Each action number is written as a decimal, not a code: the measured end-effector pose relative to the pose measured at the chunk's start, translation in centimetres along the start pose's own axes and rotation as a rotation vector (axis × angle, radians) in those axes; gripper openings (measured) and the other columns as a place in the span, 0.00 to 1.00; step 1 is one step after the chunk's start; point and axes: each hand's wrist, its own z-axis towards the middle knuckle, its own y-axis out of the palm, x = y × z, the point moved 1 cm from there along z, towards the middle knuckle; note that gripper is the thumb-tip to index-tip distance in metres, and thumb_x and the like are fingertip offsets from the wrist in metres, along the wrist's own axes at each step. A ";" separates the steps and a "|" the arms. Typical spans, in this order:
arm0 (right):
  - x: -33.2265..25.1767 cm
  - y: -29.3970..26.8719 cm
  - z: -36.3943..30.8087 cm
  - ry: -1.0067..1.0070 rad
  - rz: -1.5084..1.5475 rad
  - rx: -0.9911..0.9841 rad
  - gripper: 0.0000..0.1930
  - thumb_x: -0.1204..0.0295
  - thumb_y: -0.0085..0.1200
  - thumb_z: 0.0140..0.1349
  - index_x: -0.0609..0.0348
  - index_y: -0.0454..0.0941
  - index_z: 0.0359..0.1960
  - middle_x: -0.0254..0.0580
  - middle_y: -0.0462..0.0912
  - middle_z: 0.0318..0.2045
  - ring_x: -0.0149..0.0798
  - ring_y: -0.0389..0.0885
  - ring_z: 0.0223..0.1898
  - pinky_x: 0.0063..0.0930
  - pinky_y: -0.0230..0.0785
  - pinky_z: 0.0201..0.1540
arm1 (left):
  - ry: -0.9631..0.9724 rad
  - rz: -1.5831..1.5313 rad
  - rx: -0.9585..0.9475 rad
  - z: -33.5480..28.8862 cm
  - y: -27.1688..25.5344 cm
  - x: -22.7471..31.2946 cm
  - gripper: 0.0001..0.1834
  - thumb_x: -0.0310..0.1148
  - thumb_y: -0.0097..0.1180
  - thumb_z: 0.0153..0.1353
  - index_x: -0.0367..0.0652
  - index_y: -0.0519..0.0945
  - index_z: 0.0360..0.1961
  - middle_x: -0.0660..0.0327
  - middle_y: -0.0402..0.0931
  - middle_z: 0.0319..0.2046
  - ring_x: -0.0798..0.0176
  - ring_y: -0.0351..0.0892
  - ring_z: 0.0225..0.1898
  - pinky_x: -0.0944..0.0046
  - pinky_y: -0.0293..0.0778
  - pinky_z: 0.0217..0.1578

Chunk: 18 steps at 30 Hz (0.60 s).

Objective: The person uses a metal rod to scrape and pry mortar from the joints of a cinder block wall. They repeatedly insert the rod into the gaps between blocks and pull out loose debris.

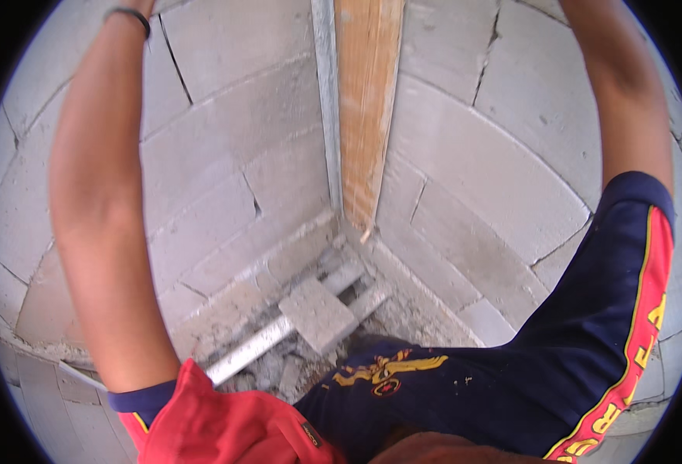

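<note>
Both my arms are raised, and my hands lie beyond the top edge of the head view, so what they hold or touch is hidden. My left forearm (97,155) runs up the left side, with a black band (131,17) round the wrist. On the right, my other forearm (627,100) rises from a dark blue sleeve (604,286) with a red and yellow stripe. Between the arms, a long wooden board (366,100) stands upright in the wall corner. Along its left side runs a narrow grey strip (327,93).
Pale block walls (233,139) meet at the corner, with open gaps in some joints. Down on the rubble-strewn floor, a square grey block (318,313) rests across a light-coloured bar (252,352). Red cloth (233,421) hangs over my left shoulder.
</note>
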 end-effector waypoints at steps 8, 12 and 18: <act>1.2 -14.3 -2.9 0.224 -0.113 -0.042 0.16 0.55 0.54 0.59 0.55 0.82 0.28 0.49 0.82 0.23 0.54 0.81 0.28 0.48 0.73 0.30 | 0.008 -0.364 0.712 5.0 5.4 4.3 0.21 0.52 0.58 0.61 0.43 0.85 0.28 0.63 0.79 0.21 0.69 0.73 0.19 0.64 0.66 0.21; 7.5 -19.1 -4.0 0.439 -0.314 0.217 0.15 0.58 0.53 0.58 0.56 0.83 0.27 0.51 0.83 0.25 0.54 0.82 0.30 0.48 0.74 0.32 | 0.044 -0.050 0.733 6.0 6.1 9.2 0.18 0.47 0.57 0.60 0.42 0.86 0.30 0.49 0.83 0.29 0.50 0.84 0.34 0.54 0.75 0.38; 12.4 -19.5 -0.7 0.631 -0.421 0.418 0.11 0.67 0.51 0.56 0.58 0.84 0.27 0.53 0.83 0.27 0.53 0.84 0.32 0.45 0.77 0.34 | 0.714 0.659 0.355 5.8 14.5 16.1 0.19 0.47 0.57 0.61 0.42 0.83 0.40 0.58 0.79 0.44 0.49 0.82 0.38 0.54 0.78 0.39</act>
